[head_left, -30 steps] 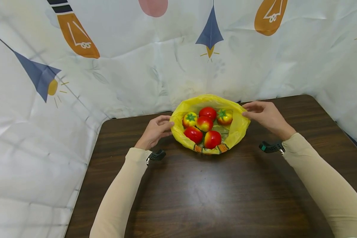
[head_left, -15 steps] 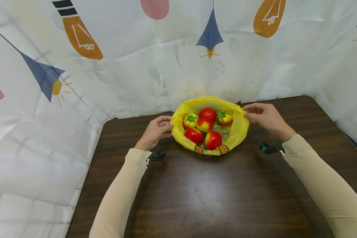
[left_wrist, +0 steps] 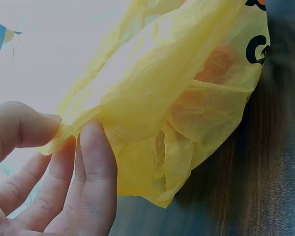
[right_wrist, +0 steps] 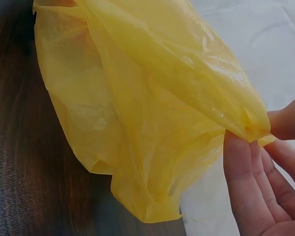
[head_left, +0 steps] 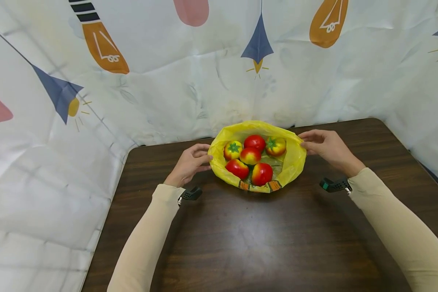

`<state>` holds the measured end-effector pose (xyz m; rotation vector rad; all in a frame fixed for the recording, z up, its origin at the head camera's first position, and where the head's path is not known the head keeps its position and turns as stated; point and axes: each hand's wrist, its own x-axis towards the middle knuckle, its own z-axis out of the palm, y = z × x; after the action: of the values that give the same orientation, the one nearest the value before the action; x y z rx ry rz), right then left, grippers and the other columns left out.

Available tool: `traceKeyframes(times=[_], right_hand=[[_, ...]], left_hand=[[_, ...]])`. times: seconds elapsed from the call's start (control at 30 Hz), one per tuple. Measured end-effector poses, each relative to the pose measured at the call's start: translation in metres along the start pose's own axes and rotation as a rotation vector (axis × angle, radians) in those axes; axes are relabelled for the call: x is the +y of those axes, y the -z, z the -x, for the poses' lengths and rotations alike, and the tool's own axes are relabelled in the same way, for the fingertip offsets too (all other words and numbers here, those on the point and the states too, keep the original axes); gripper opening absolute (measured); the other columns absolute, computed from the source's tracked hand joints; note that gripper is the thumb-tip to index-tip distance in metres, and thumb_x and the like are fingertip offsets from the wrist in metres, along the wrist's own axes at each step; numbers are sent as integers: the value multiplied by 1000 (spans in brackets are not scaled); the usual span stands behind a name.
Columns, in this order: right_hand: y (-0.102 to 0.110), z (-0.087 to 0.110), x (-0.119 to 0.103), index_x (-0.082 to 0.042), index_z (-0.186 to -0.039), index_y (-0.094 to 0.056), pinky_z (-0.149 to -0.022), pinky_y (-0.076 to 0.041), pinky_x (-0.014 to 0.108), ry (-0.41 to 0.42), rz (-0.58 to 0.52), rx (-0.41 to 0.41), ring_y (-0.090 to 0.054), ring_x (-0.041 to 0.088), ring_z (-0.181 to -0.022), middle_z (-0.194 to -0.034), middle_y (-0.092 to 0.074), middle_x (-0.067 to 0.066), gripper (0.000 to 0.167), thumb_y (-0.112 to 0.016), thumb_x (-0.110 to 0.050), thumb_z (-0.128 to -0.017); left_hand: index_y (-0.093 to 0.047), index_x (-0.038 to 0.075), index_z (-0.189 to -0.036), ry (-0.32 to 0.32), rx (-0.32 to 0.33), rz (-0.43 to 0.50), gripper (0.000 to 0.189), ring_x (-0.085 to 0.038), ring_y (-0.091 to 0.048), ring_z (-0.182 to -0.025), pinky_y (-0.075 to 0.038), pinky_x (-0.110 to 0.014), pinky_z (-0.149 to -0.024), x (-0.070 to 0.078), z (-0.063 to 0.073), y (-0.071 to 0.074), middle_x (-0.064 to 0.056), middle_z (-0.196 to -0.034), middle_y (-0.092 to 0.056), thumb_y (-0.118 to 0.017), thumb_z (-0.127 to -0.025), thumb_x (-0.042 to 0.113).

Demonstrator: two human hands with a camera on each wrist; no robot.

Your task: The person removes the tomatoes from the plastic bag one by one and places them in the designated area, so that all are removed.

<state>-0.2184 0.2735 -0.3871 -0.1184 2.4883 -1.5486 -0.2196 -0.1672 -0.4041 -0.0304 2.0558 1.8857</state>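
Note:
A yellow plastic bag (head_left: 293, 162) sits with its mouth spread wide near the back of the table. Inside lie several red and yellow toy fruits, among them a red one (head_left: 254, 142) at the back and one with a green leafy top (head_left: 275, 146). My left hand (head_left: 190, 162) pinches the bag's left rim; in the left wrist view thumb and fingers (left_wrist: 96, 167) hold the thin plastic between them. On the opposite side my right hand (head_left: 326, 148) pinches the right rim, with the thumb over the folded edge and the fingers (right_wrist: 246, 182) beneath it.
The dark wooden table (head_left: 248, 243) extends toward me from the bag. A white printed cloth (head_left: 160, 97) hangs right behind the table's back edge and along the left side. Each wrist wears a black band (head_left: 191, 194).
The whole scene has shifted slightly down in the head view. Both hands keep their pinch on the bag's rim, and the bag and fruits stay about where they were.

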Motion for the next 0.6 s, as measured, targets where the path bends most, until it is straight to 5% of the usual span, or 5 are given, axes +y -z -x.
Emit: traceKeyframes(times=[0.6], right_hand=[[-1,17,1,-6,-139,-59,-83,-62,20,18,-12,-22,-72,3,-97,-120,-69,-9,52,-71,-35,-98]], left_hand=[[-54,10,-139,2,-24,-16,43,-15,-73,-100,-64,-40,-92,-4,22,-5,-7,-121,-71,-68,-99,10]])
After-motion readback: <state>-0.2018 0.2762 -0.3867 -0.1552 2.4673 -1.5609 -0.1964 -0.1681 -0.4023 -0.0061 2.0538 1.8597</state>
